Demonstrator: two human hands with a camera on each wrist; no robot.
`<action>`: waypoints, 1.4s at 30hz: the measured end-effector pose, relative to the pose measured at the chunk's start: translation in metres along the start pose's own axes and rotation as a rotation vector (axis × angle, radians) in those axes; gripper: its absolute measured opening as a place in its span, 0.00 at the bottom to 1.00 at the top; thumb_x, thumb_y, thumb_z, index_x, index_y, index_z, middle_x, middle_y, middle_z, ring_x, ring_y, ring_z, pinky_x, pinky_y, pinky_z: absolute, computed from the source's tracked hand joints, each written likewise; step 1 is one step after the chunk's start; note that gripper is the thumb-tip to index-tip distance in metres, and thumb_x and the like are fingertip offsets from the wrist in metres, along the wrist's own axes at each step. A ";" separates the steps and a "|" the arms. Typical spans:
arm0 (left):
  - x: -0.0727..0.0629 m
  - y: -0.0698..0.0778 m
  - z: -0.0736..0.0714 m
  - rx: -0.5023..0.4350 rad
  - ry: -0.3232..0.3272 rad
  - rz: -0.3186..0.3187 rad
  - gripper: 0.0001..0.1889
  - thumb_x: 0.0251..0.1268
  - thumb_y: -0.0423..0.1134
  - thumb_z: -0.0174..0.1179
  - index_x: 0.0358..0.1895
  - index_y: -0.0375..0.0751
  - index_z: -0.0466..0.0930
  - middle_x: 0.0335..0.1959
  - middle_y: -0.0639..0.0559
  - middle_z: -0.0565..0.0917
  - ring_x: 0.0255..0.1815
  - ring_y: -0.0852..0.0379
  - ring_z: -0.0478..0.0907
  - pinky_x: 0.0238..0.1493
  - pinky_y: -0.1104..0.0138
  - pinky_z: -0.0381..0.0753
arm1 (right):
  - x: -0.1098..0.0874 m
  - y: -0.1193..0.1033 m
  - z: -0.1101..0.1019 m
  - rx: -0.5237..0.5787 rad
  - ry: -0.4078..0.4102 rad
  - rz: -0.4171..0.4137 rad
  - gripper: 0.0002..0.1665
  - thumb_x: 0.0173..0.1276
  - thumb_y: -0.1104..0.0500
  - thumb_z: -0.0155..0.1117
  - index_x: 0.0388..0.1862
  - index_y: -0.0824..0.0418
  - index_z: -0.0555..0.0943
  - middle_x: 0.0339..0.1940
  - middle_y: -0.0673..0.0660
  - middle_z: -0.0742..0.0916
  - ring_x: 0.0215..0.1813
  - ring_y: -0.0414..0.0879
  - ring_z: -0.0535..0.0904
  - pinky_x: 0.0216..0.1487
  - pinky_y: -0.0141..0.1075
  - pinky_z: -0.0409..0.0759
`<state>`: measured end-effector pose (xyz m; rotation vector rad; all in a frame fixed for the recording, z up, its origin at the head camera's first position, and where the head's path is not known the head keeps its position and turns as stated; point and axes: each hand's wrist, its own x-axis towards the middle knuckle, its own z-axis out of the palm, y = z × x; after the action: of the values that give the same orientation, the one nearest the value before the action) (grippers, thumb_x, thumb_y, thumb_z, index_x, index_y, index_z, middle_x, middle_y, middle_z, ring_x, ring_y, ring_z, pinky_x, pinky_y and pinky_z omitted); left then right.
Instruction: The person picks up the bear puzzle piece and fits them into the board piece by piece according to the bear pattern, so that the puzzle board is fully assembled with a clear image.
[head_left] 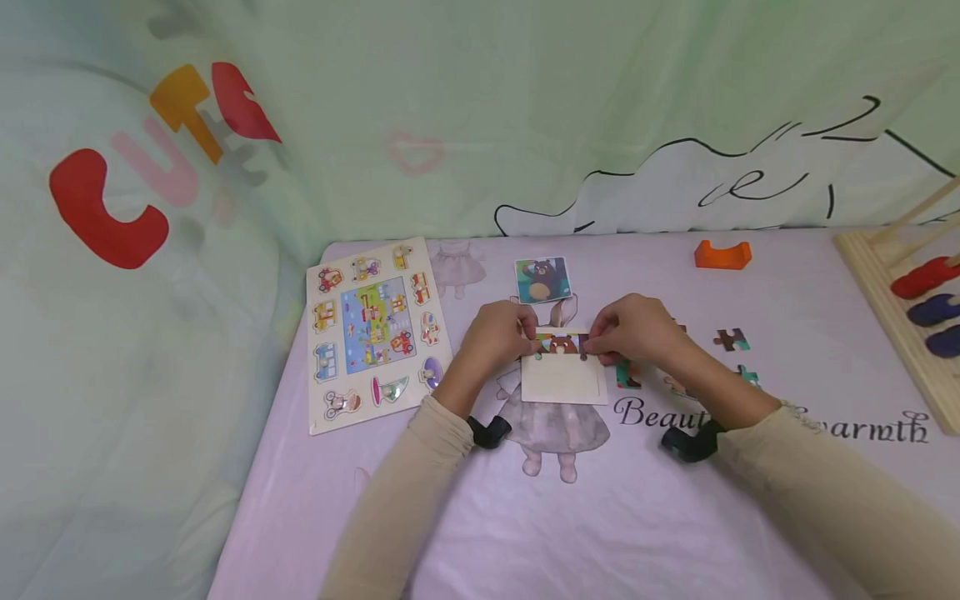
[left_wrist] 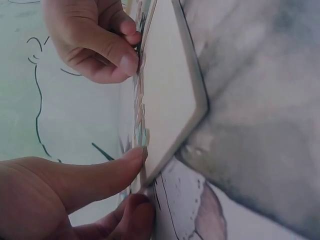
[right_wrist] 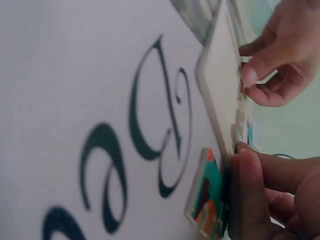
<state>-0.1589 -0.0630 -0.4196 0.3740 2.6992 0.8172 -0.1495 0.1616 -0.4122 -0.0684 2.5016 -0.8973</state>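
A small pale wooden puzzle board (head_left: 564,382) lies on the cloth with a row of picture pieces showing a brown bear's head (head_left: 561,343) along its far side. My left hand (head_left: 497,337) grips the board's far left edge, thumb on top beside the pieces. Opposite it, my right hand (head_left: 633,329) holds the far right edge, fingertips at the end of the row. In the left wrist view the board's bare face (left_wrist: 167,75) appears between both hands. Near my right fingers, a loose teal-and-brown jigsaw piece (right_wrist: 206,192) lies beside the board.
A bear picture card (head_left: 543,279) lies beyond the board. To the left is a vehicle peg puzzle (head_left: 378,333). Several loose pieces, including a brown-and-teal one (head_left: 731,339), lie to the right. Farther off are an orange block (head_left: 722,255) and a wooden bead frame (head_left: 892,308).
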 end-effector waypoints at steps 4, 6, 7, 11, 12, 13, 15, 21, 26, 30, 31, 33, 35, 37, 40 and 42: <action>-0.001 -0.005 0.001 -0.012 -0.003 0.042 0.06 0.58 0.36 0.74 0.32 0.44 0.85 0.30 0.52 0.79 0.35 0.56 0.73 0.37 0.69 0.70 | -0.001 0.006 -0.006 0.022 -0.028 -0.024 0.14 0.67 0.53 0.74 0.44 0.63 0.87 0.28 0.54 0.88 0.29 0.44 0.84 0.34 0.33 0.79; -0.002 -0.007 0.001 -0.011 -0.010 0.056 0.06 0.57 0.34 0.74 0.34 0.44 0.86 0.32 0.51 0.80 0.37 0.56 0.74 0.39 0.68 0.71 | -0.002 0.010 -0.011 0.023 -0.015 -0.035 0.15 0.68 0.53 0.72 0.47 0.62 0.88 0.31 0.54 0.89 0.32 0.45 0.83 0.36 0.34 0.80; -0.002 -0.007 0.001 -0.006 -0.017 0.063 0.06 0.57 0.34 0.74 0.35 0.45 0.86 0.33 0.51 0.80 0.38 0.56 0.74 0.40 0.68 0.71 | -0.003 0.012 -0.014 0.023 -0.001 -0.039 0.15 0.68 0.53 0.72 0.48 0.61 0.87 0.33 0.55 0.89 0.33 0.46 0.83 0.37 0.34 0.81; -0.006 -0.009 -0.001 0.047 -0.055 0.097 0.09 0.57 0.34 0.74 0.41 0.46 0.88 0.39 0.49 0.81 0.42 0.55 0.75 0.46 0.65 0.74 | -0.007 0.018 -0.027 -0.005 0.071 -0.044 0.18 0.69 0.51 0.71 0.52 0.59 0.87 0.39 0.57 0.88 0.37 0.50 0.81 0.36 0.36 0.80; -0.007 -0.009 -0.001 0.068 -0.067 0.106 0.11 0.58 0.35 0.74 0.44 0.46 0.89 0.41 0.48 0.81 0.43 0.54 0.75 0.48 0.64 0.75 | -0.009 0.020 -0.030 -0.015 0.085 -0.046 0.19 0.69 0.50 0.70 0.53 0.59 0.86 0.40 0.58 0.88 0.37 0.51 0.81 0.36 0.37 0.80; -0.009 -0.009 -0.002 0.088 -0.080 0.111 0.13 0.58 0.37 0.74 0.47 0.46 0.89 0.44 0.47 0.81 0.45 0.53 0.75 0.49 0.64 0.76 | -0.010 0.022 -0.033 -0.030 0.098 -0.049 0.19 0.69 0.50 0.70 0.54 0.59 0.86 0.41 0.58 0.88 0.39 0.52 0.80 0.36 0.37 0.80; -0.013 -0.009 -0.002 0.133 -0.100 0.115 0.18 0.59 0.41 0.74 0.53 0.47 0.88 0.50 0.46 0.80 0.48 0.52 0.75 0.52 0.62 0.77 | -0.013 0.027 -0.038 -0.061 0.119 -0.053 0.21 0.69 0.48 0.71 0.54 0.59 0.86 0.43 0.59 0.88 0.40 0.52 0.80 0.35 0.37 0.79; -0.028 -0.010 -0.003 0.242 -0.124 0.082 0.31 0.55 0.55 0.76 0.64 0.56 0.81 0.67 0.51 0.73 0.64 0.47 0.70 0.61 0.53 0.76 | -0.017 0.041 -0.046 -0.132 0.125 -0.078 0.22 0.67 0.46 0.73 0.52 0.60 0.87 0.38 0.56 0.88 0.42 0.52 0.78 0.36 0.37 0.76; -0.037 -0.010 -0.005 0.309 -0.139 0.126 0.41 0.50 0.60 0.78 0.70 0.59 0.76 0.75 0.55 0.68 0.75 0.45 0.65 0.64 0.42 0.71 | -0.016 0.050 -0.043 -0.175 0.107 -0.106 0.22 0.64 0.48 0.75 0.51 0.59 0.88 0.37 0.54 0.88 0.42 0.51 0.77 0.37 0.37 0.76; -0.042 -0.011 -0.005 0.312 -0.164 0.150 0.46 0.49 0.60 0.78 0.74 0.58 0.71 0.80 0.55 0.64 0.80 0.47 0.59 0.70 0.37 0.64 | -0.015 0.053 -0.039 -0.217 0.122 -0.136 0.21 0.61 0.49 0.78 0.50 0.58 0.88 0.40 0.55 0.88 0.45 0.52 0.76 0.40 0.39 0.75; -0.042 -0.011 -0.005 0.314 -0.168 0.152 0.46 0.49 0.60 0.78 0.75 0.57 0.70 0.80 0.55 0.63 0.81 0.48 0.58 0.71 0.36 0.63 | -0.014 0.053 -0.038 -0.224 0.124 -0.140 0.21 0.61 0.50 0.78 0.50 0.58 0.89 0.40 0.55 0.88 0.45 0.52 0.76 0.41 0.39 0.75; -0.043 -0.011 -0.004 0.326 -0.174 0.152 0.47 0.50 0.60 0.78 0.75 0.57 0.69 0.81 0.55 0.63 0.82 0.48 0.57 0.72 0.35 0.62 | -0.014 0.054 -0.037 -0.233 0.124 -0.144 0.21 0.60 0.50 0.78 0.49 0.58 0.89 0.41 0.55 0.88 0.46 0.53 0.76 0.42 0.40 0.75; -0.043 -0.010 -0.003 0.342 -0.179 0.148 0.47 0.50 0.60 0.77 0.76 0.57 0.68 0.81 0.55 0.62 0.82 0.48 0.56 0.72 0.35 0.62 | -0.012 0.054 -0.036 -0.238 0.117 -0.142 0.20 0.60 0.50 0.79 0.49 0.58 0.89 0.41 0.56 0.87 0.46 0.53 0.76 0.42 0.41 0.75; -0.043 -0.010 -0.004 0.356 -0.184 0.142 0.47 0.51 0.61 0.76 0.76 0.58 0.68 0.81 0.56 0.62 0.82 0.48 0.56 0.73 0.35 0.61 | -0.011 0.053 -0.036 -0.241 0.108 -0.140 0.20 0.60 0.51 0.79 0.48 0.58 0.89 0.41 0.57 0.88 0.46 0.53 0.76 0.42 0.43 0.75; -0.044 -0.010 -0.004 0.369 -0.190 0.139 0.47 0.52 0.62 0.76 0.77 0.58 0.67 0.81 0.56 0.62 0.83 0.48 0.55 0.73 0.35 0.61 | -0.010 0.053 -0.035 -0.248 0.097 -0.137 0.19 0.59 0.51 0.79 0.47 0.57 0.89 0.41 0.57 0.88 0.46 0.54 0.76 0.43 0.44 0.75; -0.044 -0.010 -0.005 0.374 -0.191 0.141 0.47 0.51 0.62 0.75 0.77 0.58 0.67 0.81 0.56 0.62 0.83 0.48 0.55 0.73 0.35 0.61 | -0.010 0.052 -0.034 -0.250 0.095 -0.132 0.18 0.59 0.52 0.79 0.46 0.57 0.89 0.41 0.57 0.88 0.46 0.54 0.76 0.43 0.44 0.74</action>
<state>-0.1217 -0.0880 -0.4123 0.6941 2.6574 0.2849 -0.1506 0.2240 -0.4168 -0.2822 2.7124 -0.6462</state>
